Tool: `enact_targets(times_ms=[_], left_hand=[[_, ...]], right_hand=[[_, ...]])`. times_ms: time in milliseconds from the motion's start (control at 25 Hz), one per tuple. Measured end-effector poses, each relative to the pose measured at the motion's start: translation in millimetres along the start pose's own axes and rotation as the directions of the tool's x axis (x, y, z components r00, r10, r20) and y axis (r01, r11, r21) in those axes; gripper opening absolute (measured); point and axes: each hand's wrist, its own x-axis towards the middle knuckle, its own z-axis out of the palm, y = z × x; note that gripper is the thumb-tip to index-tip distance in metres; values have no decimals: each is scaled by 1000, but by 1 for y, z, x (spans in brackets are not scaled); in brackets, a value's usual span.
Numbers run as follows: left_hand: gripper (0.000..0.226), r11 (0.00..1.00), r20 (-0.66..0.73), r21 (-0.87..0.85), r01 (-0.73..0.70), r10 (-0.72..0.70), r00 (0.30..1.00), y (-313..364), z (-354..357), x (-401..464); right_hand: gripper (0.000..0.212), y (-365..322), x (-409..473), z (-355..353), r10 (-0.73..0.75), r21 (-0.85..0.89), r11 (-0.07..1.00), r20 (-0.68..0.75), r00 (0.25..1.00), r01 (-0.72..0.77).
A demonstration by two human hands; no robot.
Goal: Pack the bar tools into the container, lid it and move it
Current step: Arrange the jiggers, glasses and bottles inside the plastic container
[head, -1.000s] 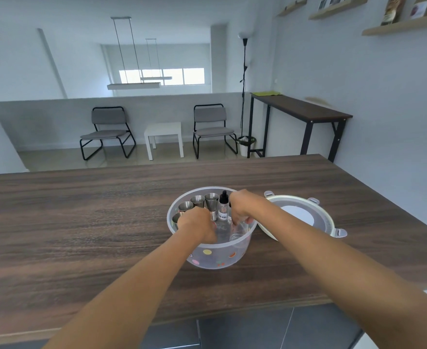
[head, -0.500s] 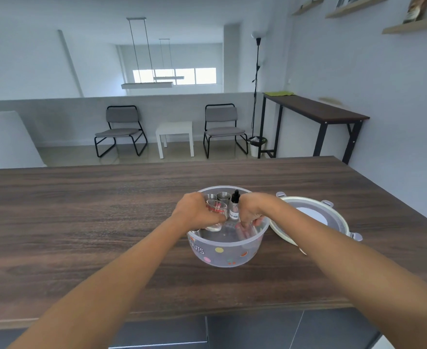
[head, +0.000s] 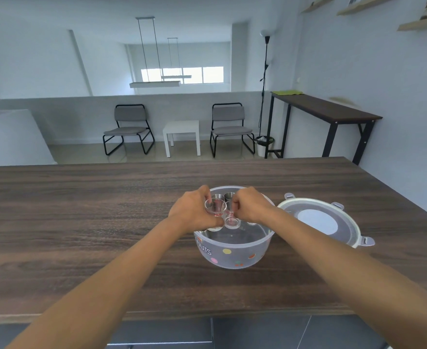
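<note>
Head view shows 2 bare arms reaching out over a dark wooden table [head: 81, 222]. A round see-through plastic container [head: 235, 250] with colored dots and letters on its side sits on the table, near the front edge. Both hands are over the left part of the container's open top. The left hand [head: 192, 215] is curled around a small clear shot glass [head: 215, 207], with its rim facing up toward the camera. The right hand [head: 251, 207] is closed in a pinch on a second clear shot glass [head: 232, 220], just beside the first one and a little lower. The 2 glasses look like they touch, but I cannot tell for sure. Behind the hands, shiny metal jigger cups [head: 229, 196] stand inside the container by its far wall. The round lid [head: 321, 220], gray with white clips on its rim, lies flat on the table just to the right of the container. Far back stand 2 gray chairs [head: 129, 127] and a small white side table [head: 182, 134].
</note>
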Motion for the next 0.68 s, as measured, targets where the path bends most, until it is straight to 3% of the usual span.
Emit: enact_targets(times_ms=[280, 440, 560, 600, 680], left_hand=[[45, 1000, 42, -7, -17, 17, 999, -6, -2, -1], [45, 995, 29, 70, -64, 62, 998, -5, 2, 3], [52, 967, 24, 244, -71, 68, 997, 2, 8, 8], [56, 952, 26, 301, -61, 56, 998, 4, 11, 9], [61, 925, 33, 378, -31, 20, 999, 7, 18, 11]], right_hand=[[17, 0, 2, 12, -28, -61, 998, -9, 1000, 27], [17, 8, 0, 1, -11, 56, 998, -59, 998, 15], [26, 21, -8, -11, 131, 208, 975, -246, 960, -79], [30, 27, -10, -14, 217, 264, 953, -247, 944, -150], [37, 38, -14, -16, 401, 366, 865, -93, 911, -343]])
